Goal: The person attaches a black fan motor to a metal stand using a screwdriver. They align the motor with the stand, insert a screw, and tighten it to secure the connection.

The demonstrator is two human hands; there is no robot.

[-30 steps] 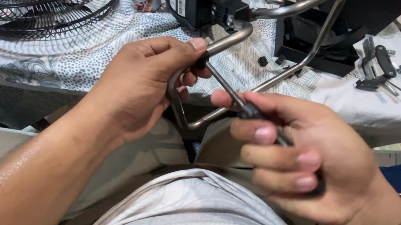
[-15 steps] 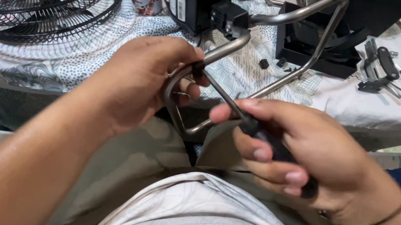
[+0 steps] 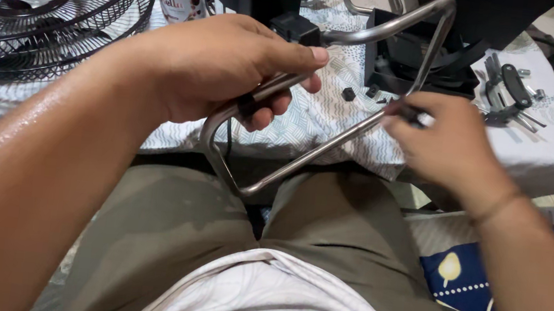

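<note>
metal frame point(image 3: 334, 137): my left hand point(image 3: 231, 68) wraps tight round it, so it stays put.
right hand point(image 3: 440, 138): fingers pinched shut on a dark tool point(image 3: 410, 112).

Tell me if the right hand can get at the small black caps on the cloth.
Probably yes. The right hand hovers just beside the caps, with only the metal frame bar crossing below; nothing covers them. It seems to hold a tool already, though.

The fan grille point(image 3: 45, 8) at the upper left is black. The metal frame point(image 3: 333, 141) is shiny grey. The tablecloth point(image 3: 538, 149) is white with grey patterns.
</note>
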